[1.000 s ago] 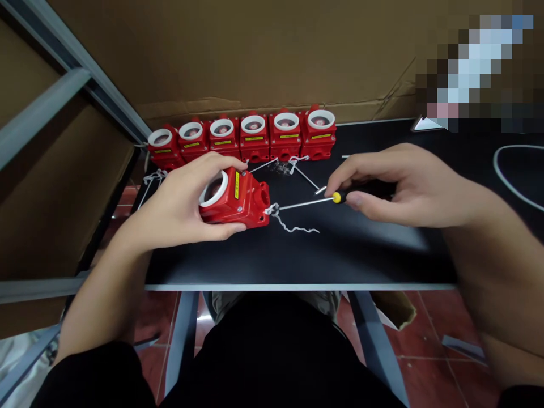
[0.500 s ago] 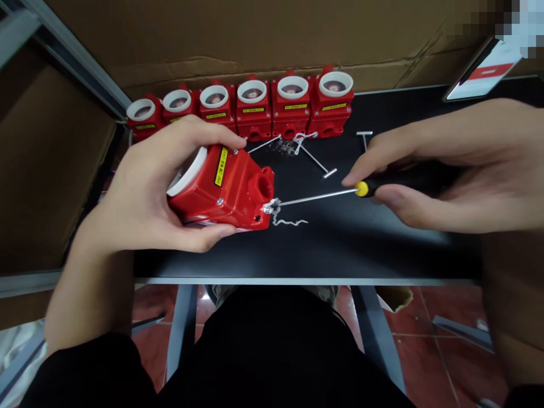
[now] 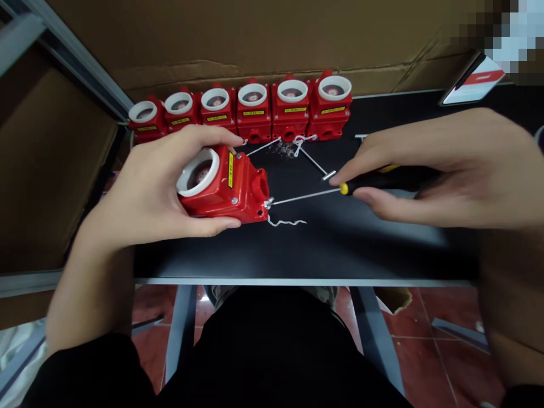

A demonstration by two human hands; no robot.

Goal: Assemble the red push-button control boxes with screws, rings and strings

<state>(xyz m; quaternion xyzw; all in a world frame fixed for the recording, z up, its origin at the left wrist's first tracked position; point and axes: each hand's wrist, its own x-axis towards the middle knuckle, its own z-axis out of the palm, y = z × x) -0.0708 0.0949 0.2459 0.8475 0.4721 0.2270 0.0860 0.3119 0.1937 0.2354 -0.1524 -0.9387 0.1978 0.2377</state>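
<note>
My left hand (image 3: 148, 181) is wrapped round a red alarm box (image 3: 246, 184) with a white ring round its round window and a yellow label. The box is tilted, its ported end facing right. Between thumb and fingers, my right hand (image 3: 429, 164) grips a screwdriver (image 3: 369, 181) with a black and yellow handle. Its thin shaft points left, and the tip touches the metal fitting at the box's lower right corner. A whitish, wavy cord (image 3: 289, 222) trails from that corner over the black tabletop. Whether the tip sits in a screw, I cannot tell.
Several similar red boxes (image 3: 291, 110) stand in a row along the back, against cardboard (image 3: 276, 39). A small T-shaped metal bar (image 3: 314, 160) and grey crumbs lie before them. A phone-like screen (image 3: 474, 82) leans at the back right. The black table (image 3: 306, 255) has a pale front edge.
The red box has turned in my left hand, so its round window shows more. My right hand and the screwdriver have shifted slightly left, the tip still at the corner fitting.
</note>
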